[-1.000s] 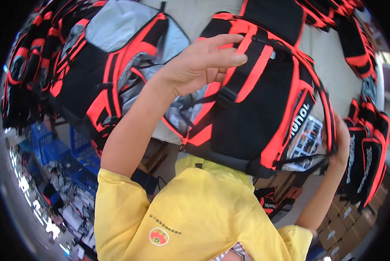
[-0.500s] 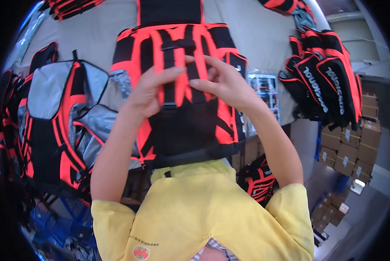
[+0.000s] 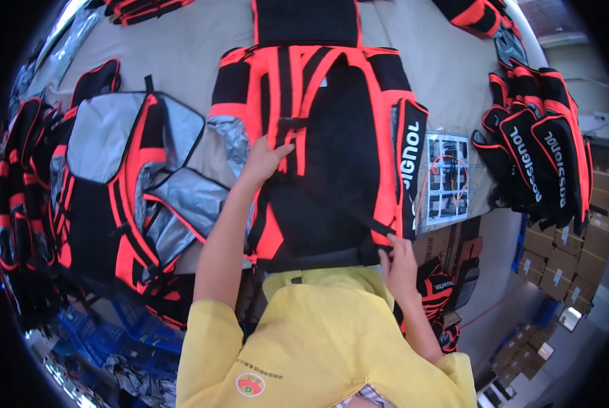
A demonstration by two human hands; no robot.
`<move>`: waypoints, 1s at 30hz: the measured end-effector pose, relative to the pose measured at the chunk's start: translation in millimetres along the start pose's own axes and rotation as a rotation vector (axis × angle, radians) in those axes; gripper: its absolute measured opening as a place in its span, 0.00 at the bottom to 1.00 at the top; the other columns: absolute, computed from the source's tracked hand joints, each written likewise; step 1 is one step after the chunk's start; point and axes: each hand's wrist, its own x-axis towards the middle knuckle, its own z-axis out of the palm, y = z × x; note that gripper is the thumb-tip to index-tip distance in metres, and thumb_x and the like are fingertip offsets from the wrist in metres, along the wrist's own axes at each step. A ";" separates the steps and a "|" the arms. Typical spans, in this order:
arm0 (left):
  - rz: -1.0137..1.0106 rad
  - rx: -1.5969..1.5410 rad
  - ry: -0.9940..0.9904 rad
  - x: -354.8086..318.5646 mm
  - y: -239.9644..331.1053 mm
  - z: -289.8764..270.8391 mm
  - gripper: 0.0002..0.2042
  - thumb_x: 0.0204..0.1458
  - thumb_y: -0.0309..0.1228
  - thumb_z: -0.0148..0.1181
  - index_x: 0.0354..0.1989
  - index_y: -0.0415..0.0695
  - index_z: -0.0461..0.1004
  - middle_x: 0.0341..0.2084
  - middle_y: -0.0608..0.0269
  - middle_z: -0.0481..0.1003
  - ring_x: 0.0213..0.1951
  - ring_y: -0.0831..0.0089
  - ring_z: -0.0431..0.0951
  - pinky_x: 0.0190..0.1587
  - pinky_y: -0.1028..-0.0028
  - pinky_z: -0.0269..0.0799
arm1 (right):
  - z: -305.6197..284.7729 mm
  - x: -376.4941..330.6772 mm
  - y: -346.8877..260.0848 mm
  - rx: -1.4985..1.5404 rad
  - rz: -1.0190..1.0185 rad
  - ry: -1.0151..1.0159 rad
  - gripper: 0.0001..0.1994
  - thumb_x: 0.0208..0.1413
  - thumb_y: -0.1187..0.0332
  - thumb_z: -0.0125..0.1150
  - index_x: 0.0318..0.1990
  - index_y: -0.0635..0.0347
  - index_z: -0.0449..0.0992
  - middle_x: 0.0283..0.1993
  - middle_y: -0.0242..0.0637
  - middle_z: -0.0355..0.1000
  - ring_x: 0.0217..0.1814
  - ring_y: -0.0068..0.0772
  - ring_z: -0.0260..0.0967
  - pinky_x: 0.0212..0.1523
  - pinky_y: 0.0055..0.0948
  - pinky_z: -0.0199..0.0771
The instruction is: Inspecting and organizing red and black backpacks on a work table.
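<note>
A black and neon-orange backpack [image 3: 325, 156] lies in front of me with its back panel up and its top flap [image 3: 306, 24] folded away from me. My left hand [image 3: 269, 158] is closed on the orange and black shoulder strap [image 3: 287, 88] at the left of the panel, thumb across it. At the pack's lower right corner, my right hand [image 3: 401, 264] pinches a thin black webbing strap [image 3: 371, 222], which runs taut up and left across the panel. The fingertips of that hand are partly hidden at the pack's edge.
Left of the pack lies another backpack [image 3: 90, 217] with silver lining flaps. A printed picture sheet [image 3: 447, 178] with an orange cord is at the right, beside stacked black and orange pieces [image 3: 539, 143]. Blue crates [image 3: 90, 330] and cardboard boxes [image 3: 563, 255] stand below table level.
My hands have parted from over the shoulder straps. The right has moved down to the lower right corner and taken the webbing; the left has closed on the left strap. The view has shifted.
</note>
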 end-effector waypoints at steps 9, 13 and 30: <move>-0.075 -0.120 -0.046 -17.6 22.5 -8.6 0.20 0.60 0.29 0.71 0.58 0.36 0.78 0.47 0.61 0.84 0.47 0.73 0.83 0.53 0.71 0.77 | 17.2 -6.8 -29.9 -0.120 0.058 0.018 0.27 0.46 0.57 0.84 0.48 0.64 0.77 0.58 0.53 0.67 0.59 0.58 0.68 0.56 0.46 0.74; -0.021 -0.291 0.005 -61.2 20.1 -0.2 0.23 0.61 0.34 0.71 0.62 0.37 0.75 0.50 0.62 0.83 0.51 0.74 0.81 0.56 0.71 0.76 | 29.6 -11.7 -25.1 -0.196 0.113 -0.032 0.28 0.41 0.61 0.86 0.47 0.63 0.78 0.61 0.53 0.66 0.61 0.59 0.67 0.58 0.48 0.72; 0.178 0.639 0.567 -321.0 -48.1 77.5 0.23 0.55 0.34 0.75 0.53 0.37 0.73 0.43 0.48 0.74 0.46 0.56 0.79 0.52 0.63 0.75 | 5.0 -36.5 44.2 0.805 0.110 0.018 0.11 0.63 0.71 0.70 0.37 0.62 0.71 0.41 0.33 0.76 0.37 0.21 0.70 0.37 0.24 0.70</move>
